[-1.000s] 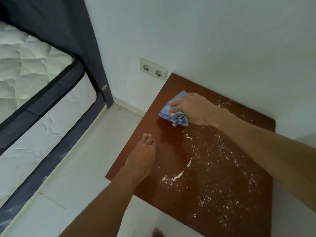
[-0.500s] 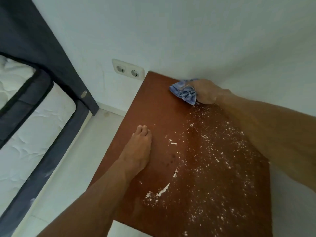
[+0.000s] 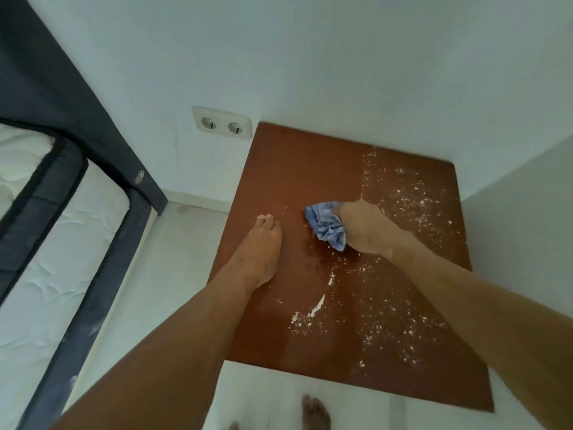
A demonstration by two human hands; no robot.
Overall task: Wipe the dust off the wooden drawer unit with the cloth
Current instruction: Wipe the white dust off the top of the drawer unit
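Observation:
The wooden drawer unit (image 3: 297,162) shows its reddish-brown top, set in a wall corner. White dust (image 3: 412,200) speckles its right half and front middle; the left strip looks wiped. My right hand (image 3: 364,228) grips a crumpled blue cloth (image 3: 327,229) and presses it on the top near the middle. My left hand (image 3: 259,252) lies flat on the left part of the top, fingers straight and together, a little left of the cloth.
A double wall socket (image 3: 221,122) sits on the white wall left of the unit. A bed with a white mattress (image 3: 46,274) and dark frame stands at the left, with pale floor (image 3: 173,249) between. A bare foot (image 3: 314,412) shows below the front edge.
My right hand has drawn the cloth from the back edge by the wall toward me to the middle of the top, leaving a wiped strip. The left hand has stayed flat in place.

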